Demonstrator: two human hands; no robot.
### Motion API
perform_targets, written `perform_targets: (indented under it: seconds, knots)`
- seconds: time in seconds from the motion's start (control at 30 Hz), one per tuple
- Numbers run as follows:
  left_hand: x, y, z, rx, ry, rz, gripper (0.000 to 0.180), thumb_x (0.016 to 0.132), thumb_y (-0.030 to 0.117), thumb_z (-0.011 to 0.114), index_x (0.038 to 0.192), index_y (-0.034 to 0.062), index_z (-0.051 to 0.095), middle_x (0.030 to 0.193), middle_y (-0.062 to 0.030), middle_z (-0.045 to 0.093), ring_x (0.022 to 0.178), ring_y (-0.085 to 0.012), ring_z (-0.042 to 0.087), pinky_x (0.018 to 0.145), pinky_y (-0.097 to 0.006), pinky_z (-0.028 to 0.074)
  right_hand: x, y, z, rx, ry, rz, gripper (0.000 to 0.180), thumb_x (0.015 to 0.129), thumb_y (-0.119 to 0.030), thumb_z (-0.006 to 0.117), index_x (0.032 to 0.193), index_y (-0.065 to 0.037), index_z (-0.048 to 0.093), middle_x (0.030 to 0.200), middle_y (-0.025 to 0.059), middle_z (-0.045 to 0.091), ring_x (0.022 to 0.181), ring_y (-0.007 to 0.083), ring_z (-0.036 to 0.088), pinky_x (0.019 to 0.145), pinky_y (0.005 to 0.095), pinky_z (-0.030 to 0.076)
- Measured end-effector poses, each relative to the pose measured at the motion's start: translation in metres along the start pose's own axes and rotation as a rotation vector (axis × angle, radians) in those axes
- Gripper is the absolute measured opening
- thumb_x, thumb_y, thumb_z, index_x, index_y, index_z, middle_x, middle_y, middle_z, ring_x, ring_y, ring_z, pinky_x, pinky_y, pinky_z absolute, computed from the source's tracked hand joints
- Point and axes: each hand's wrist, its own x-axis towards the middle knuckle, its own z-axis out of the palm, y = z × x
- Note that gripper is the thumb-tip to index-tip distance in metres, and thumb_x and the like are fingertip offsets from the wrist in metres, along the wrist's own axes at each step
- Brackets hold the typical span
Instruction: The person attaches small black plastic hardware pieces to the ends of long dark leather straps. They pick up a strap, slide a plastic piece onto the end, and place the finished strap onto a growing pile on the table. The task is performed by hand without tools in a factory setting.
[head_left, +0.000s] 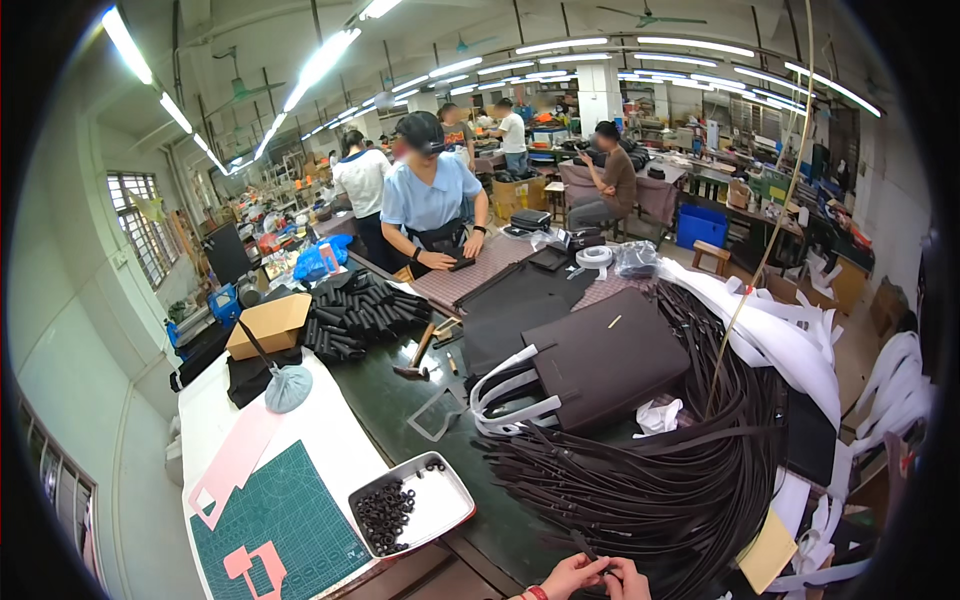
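On my feed the strap (584, 545) is dark and narrow, slanting down to where it is pinched near the bottom edge; its lower end seems to be hidden by the grip. Just beyond it I see the straps (650, 480), equally dark, long and thin, overlapping in a thick, curving heap.

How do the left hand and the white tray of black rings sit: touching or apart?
Apart: the head view shows dark green tabletop between the left hand and the white tray.
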Motion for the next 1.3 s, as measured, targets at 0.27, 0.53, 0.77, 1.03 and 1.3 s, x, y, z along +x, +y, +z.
perform_targets:
  seconds: [0.27, 0.53, 0.77, 1.03, 1.3]
  knots:
    - [-0.01, 0.002, 0.001, -0.115, -0.066, -0.015, 0.018, 0.096, 0.023, 0.063, 0.094, 0.0044, 0.062, 0.086, -0.0044, 0.067, 0.078, -0.0129, 0.065, 0.066, -0.024, 0.053, 0.011, -0.024, -0.01, 0.047, 0.015, 0.053, 0.041, 0.091, -0.005, 0.061, 0.131, -0.006, 0.052, 0.066, 0.0087, 0.064, 0.052, 0.0136, 0.058, 0.052, 0.0283, 0.047]
    - [-0.003, -0.009, -0.024, 0.074, -0.068, -0.131, 0.032, 0.091, 0.034, 0.068, 0.077, 0.0057, 0.064, 0.07, -0.0003, 0.062, 0.061, -0.009, 0.056, 0.053, -0.022, 0.043, 0.018, -0.028, -0.012, 0.014, 0.049, -0.129, 0.023, 0.089, -0.006, 0.063, 0.112, -0.002, 0.065, 0.089, 0.0151, 0.071, 0.078, 0.0193, 0.07, 0.069, 0.0286, 0.053]
    - [-0.02, 0.002, 0.0, 0.351, 0.218, 0.114, 0.035, 0.09, 0.035, 0.069, 0.075, 0.0029, 0.068, 0.067, -0.0005, 0.063, 0.057, -0.0079, 0.053, 0.05, -0.022, 0.04, 0.021, -0.011, -0.01, 0.372, -0.038, 0.121, 0.016, 0.09, -0.003, 0.064, 0.106, -0.002, 0.068, 0.085, 0.0017, 0.069, 0.075, 0.0053, 0.061, 0.061, 0.0193, 0.046]
    - [-0.03, 0.006, 0.003, 0.117, 0.035, 0.114, 0.027, 0.09, 0.024, 0.07, 0.093, -0.0027, 0.073, 0.082, -0.0042, 0.07, 0.07, -0.0092, 0.062, 0.062, -0.02, 0.049, 0.014, -0.01, -0.012, 0.265, -0.042, 0.068, 0.012, 0.088, -0.001, 0.065, 0.099, -0.001, 0.068, 0.08, 0.0027, 0.069, 0.065, 0.0049, 0.058, 0.054, 0.0202, 0.045]
    - [-0.022, 0.0, -0.006, 0.126, 0.059, 0.055, 0.027, 0.091, 0.022, 0.07, 0.095, -0.004, 0.072, 0.083, -0.0046, 0.07, 0.072, -0.0091, 0.063, 0.063, -0.02, 0.049, 0.02, -0.021, -0.019, 0.288, -0.108, 0.164, 0.01, 0.087, -0.002, 0.066, 0.097, 0.0, 0.068, 0.077, 0.0045, 0.069, 0.06, 0.0065, 0.059, 0.052, 0.0219, 0.046]
